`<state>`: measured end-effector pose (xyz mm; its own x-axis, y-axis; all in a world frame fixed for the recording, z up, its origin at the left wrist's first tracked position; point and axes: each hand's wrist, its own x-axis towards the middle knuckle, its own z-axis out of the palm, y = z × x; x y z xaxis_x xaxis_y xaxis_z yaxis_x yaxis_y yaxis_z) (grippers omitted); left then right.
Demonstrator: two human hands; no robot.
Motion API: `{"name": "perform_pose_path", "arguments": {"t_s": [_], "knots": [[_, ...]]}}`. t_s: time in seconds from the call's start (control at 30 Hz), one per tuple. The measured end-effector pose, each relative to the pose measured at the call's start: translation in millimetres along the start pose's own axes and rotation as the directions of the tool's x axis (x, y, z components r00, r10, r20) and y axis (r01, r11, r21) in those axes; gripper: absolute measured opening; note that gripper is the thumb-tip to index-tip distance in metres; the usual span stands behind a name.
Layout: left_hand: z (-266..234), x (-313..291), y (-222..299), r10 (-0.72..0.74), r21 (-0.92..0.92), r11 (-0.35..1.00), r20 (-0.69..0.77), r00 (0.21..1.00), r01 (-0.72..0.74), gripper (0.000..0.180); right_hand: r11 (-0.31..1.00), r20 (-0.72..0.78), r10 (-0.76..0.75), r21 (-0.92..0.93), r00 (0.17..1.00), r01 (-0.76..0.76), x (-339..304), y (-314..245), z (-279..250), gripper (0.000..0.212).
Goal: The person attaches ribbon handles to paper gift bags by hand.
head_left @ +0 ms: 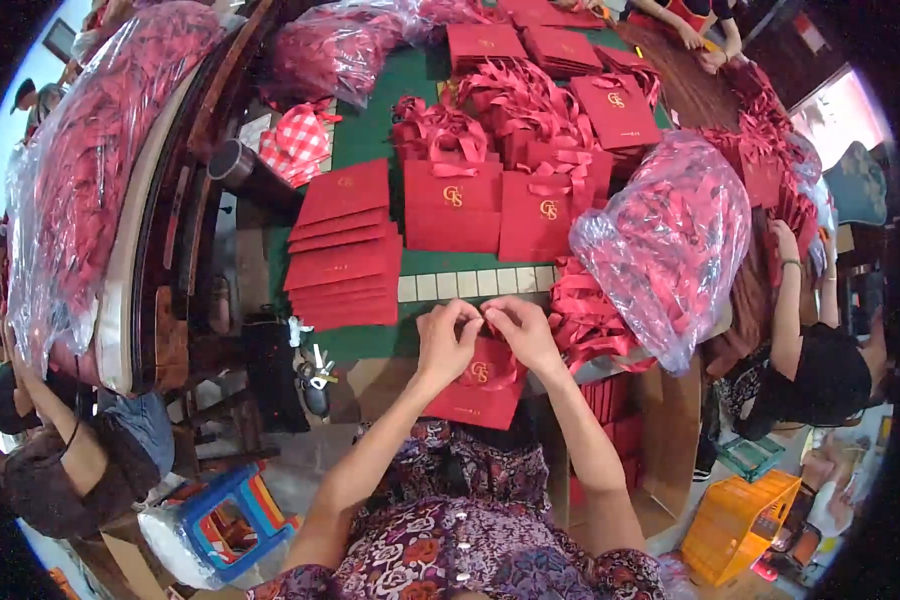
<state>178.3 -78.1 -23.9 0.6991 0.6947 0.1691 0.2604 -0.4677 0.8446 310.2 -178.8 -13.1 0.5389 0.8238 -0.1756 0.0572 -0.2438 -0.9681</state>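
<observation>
A red paper gift bag (482, 398) with gold lettering hangs at the near edge of the green table, just above my lap. My left hand (448, 342) pinches at its top edge with thumb and index finger. Close beside it, my right hand (523, 333) is closed at the same edge, fingertips nearly meeting the left ones. What lies between the fingertips is too small to make out; a ribbon loop shows below the right hand. Flat red bags (342, 268) are stacked left of my hands. Bags with ribbon handles (454, 205) stand beyond them.
A clear plastic sack of red ribbons (675, 240) rests at right, above loose ribbons (585, 315). A dark tumbler (245, 168) and checked red cloth (296, 146) sit at far left. Below are keys (320, 372), a cardboard box (670, 430) and an orange crate (738, 525). Other people work on both sides.
</observation>
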Motion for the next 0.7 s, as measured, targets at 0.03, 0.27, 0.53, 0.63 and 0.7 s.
{"name": "perform_pose_path", "arguments": {"t_s": [0.03, 0.27, 0.53, 0.63, 0.7], "knots": [[-0.4, 0.1, 0.5, 0.001, -0.001, 1.000, 0.000, 1.000, -0.001, 0.010, 1.000, -0.001, -0.001, -0.001, 1.000, 0.001, -0.2, 0.6, 0.1, 0.019], [-3.3, -2.3, -1.1, -0.026, -0.088, 0.996, 0.070, 0.997, 0.032, 0.011, 0.999, 0.010, 0.004, 0.048, 1.000, -0.004, -4.4, -0.5, 1.0, 0.018], [-28.1, -33.1, -12.7, -0.159, -0.310, 0.925, 0.213, 0.964, 0.221, 0.052, 0.977, -0.056, 0.014, 0.214, 0.998, -0.002, -12.5, -16.5, -23.2, 0.018], [-50.0, -38.1, 20.4, -0.035, -0.169, 0.980, 0.395, 0.918, 0.110, 0.064, 0.985, -0.122, -0.008, 0.171, 0.993, 0.029, -6.9, -10.7, -28.4, 0.021], [-56.0, -49.0, 21.7, -0.034, -0.221, 0.967, 0.375, 0.927, 0.125, 0.066, 0.996, -0.106, 0.015, 0.092, 0.994, -0.005, 1.5, -20.7, -29.9, 0.020]]}}
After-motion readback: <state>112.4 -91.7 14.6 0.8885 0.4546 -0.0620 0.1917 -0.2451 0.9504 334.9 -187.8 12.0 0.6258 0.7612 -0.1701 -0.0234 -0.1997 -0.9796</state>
